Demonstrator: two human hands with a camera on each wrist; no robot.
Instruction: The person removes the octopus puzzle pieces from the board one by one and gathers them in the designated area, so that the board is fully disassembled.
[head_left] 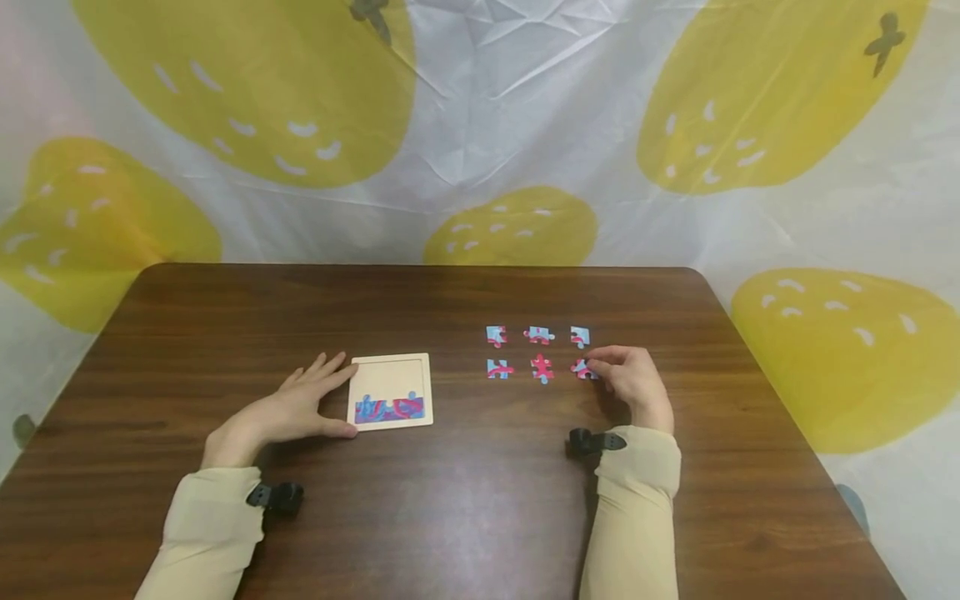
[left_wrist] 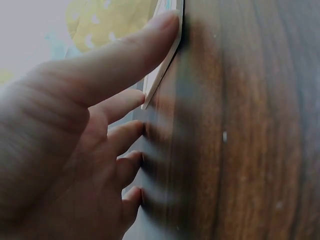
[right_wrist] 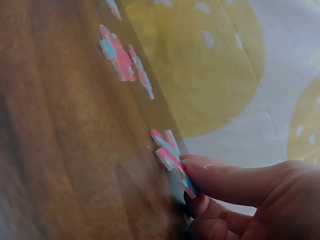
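Note:
My left hand (head_left: 296, 404) touches the left side of a square wooden puzzle tray (head_left: 390, 357), its fingers spread and nearly straight. The thumb (left_wrist: 160, 30) lies along the tray's near edge in the left wrist view. Joined blue, purple and pink pieces (head_left: 390, 409) fill the tray's lower part; bare wood shows above them. On the right, my right hand (head_left: 633, 383) pinches a pink and blue puzzle piece (right_wrist: 172, 156) between thumb and fingers, at the right end of the nearer row. Beside it lies a mostly pink piece (head_left: 542, 367).
Left in that row is a blue and pink piece (head_left: 498, 368). Behind it, a farther row holds a left piece (head_left: 496, 335), a middle piece (head_left: 538, 334) and a right piece (head_left: 579, 335). The brown table (head_left: 450, 517) ends at a patterned curtain (head_left: 517, 167).

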